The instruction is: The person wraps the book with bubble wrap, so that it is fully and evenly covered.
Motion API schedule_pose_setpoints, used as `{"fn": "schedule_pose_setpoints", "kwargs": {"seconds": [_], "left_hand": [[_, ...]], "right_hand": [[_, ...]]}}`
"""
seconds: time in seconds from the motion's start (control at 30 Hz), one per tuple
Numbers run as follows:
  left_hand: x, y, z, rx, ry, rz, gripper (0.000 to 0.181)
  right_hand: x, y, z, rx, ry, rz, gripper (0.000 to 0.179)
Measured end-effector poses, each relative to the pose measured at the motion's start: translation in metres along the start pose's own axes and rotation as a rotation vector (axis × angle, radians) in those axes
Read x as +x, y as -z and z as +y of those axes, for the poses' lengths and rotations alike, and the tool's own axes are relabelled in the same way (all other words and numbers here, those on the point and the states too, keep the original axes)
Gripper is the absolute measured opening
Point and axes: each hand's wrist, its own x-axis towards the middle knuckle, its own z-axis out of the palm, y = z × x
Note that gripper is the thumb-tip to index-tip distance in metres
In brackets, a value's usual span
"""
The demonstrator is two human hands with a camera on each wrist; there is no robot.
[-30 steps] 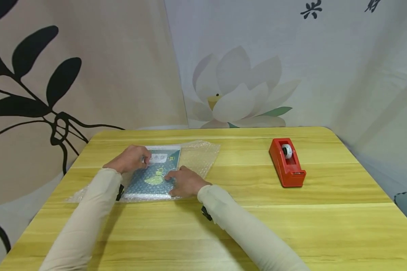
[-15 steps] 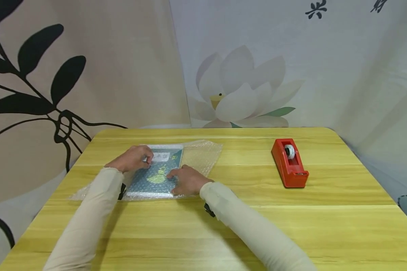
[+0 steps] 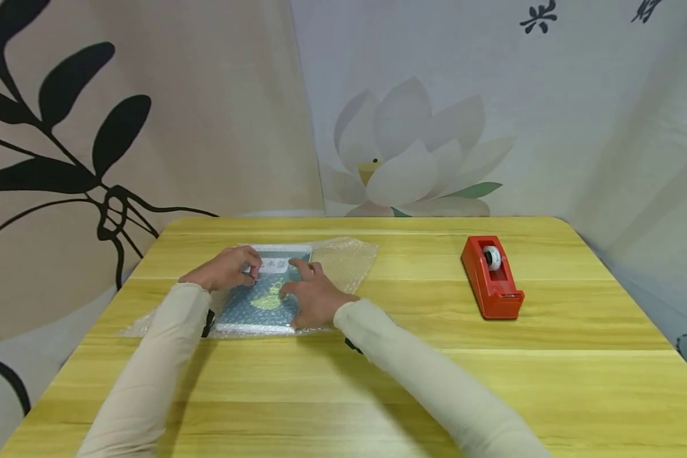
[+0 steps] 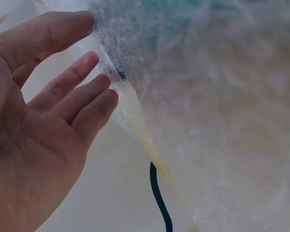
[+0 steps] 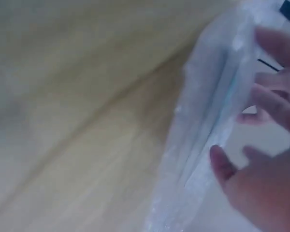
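A blue book [image 3: 243, 305] with a pale yellow-green picture and a white label [image 3: 275, 265] lies flat, covered by clear bubble wrap [image 3: 346, 257]. My left hand [image 3: 229, 270] is over the book's upper left part, fingertips on the wrap. In the left wrist view, those fingers [image 4: 94, 111] are fairly straight and meet the wrap's edge, the thumb apart from them. On the other side, my right hand [image 3: 319, 300] spreads its fingers and thumb over the book's right edge. The right wrist view shows its thumb [image 5: 222, 164] against the wrapped edge.
A red tape dispenser [image 3: 493, 280] with a white roll [image 3: 492, 257] stands on the right of the wooden table [image 3: 435, 381]. Loose bubble wrap extends past the book on both sides. A printed curtain [image 3: 235, 114] hangs behind the table.
My right hand's fingers have lifted and spread wider, one now reaching up near the label. The left hand stays at the same part of the book. The view has shifted slightly.
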Motion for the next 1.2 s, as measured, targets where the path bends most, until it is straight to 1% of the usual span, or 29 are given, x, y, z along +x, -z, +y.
{"fn": "schedule_pose_setpoints", "kwargs": {"seconds": [0.1, 0.17, 0.2, 0.3, 0.4, 0.47, 0.57, 0.63, 0.73, 0.83, 1.0, 1.07, 1.13, 1.2], "left_hand": [[0.000, 0.000, 0.001, 0.000, 0.000, -0.007, 0.026], [0.001, 0.000, 0.001, 0.003, 0.004, -0.010, 0.025], [0.000, 0.000, 0.001, 0.008, 0.003, -0.010, 0.025], [-0.002, 0.000, 0.002, -0.007, 0.036, -0.025, 0.021], [-0.007, 0.000, 0.004, -0.014, 0.081, -0.039, 0.013], [-0.014, -0.001, 0.005, -0.011, 0.112, -0.045, 0.006], [-0.032, -0.001, 0.005, 0.007, 0.135, -0.039, 0.022], [-0.046, -0.001, 0.006, 0.010, 0.150, -0.022, 0.034], [-0.069, 0.002, 0.003, -0.012, 0.197, 0.009, 0.045], [-0.094, 0.004, -0.003, -0.044, 0.248, 0.055, 0.051], [-0.134, 0.002, -0.020, -0.033, 0.317, 0.136, 0.051], [-0.147, 0.000, -0.028, -0.030, 0.370, 0.147, 0.052], [-0.159, -0.002, -0.034, -0.048, 0.427, 0.152, 0.057], [-0.168, -0.002, -0.040, -0.081, 0.503, 0.144, 0.065]], "right_hand": [[0.007, 0.004, 0.002, -0.014, 0.057, -0.069, 0.074], [0.012, 0.006, 0.003, 0.002, 0.072, -0.125, 0.083], [0.015, 0.008, 0.004, 0.010, 0.070, -0.153, 0.086], [0.022, 0.010, 0.006, 0.020, 0.047, -0.214, 0.092], [0.027, 0.010, 0.011, 0.018, 0.024, -0.238, 0.094], [0.028, 0.010, 0.013, 0.028, 0.019, -0.243, 0.094], [0.029, 0.012, 0.014, 0.047, 0.031, -0.247, 0.094], [0.028, 0.013, 0.012, 0.058, 0.040, -0.247, 0.094], [0.028, 0.013, 0.012, 0.088, 0.045, -0.246, 0.095], [0.027, 0.012, 0.013, 0.119, 0.039, -0.245, 0.095], [0.027, 0.011, 0.015, 0.144, 0.038, -0.238, 0.096], [0.028, 0.011, 0.015, 0.146, 0.042, -0.239, 0.097], [0.028, 0.010, 0.015, 0.151, 0.044, -0.241, 0.097], [0.028, 0.010, 0.015, 0.150, 0.044, -0.242, 0.096]]}}
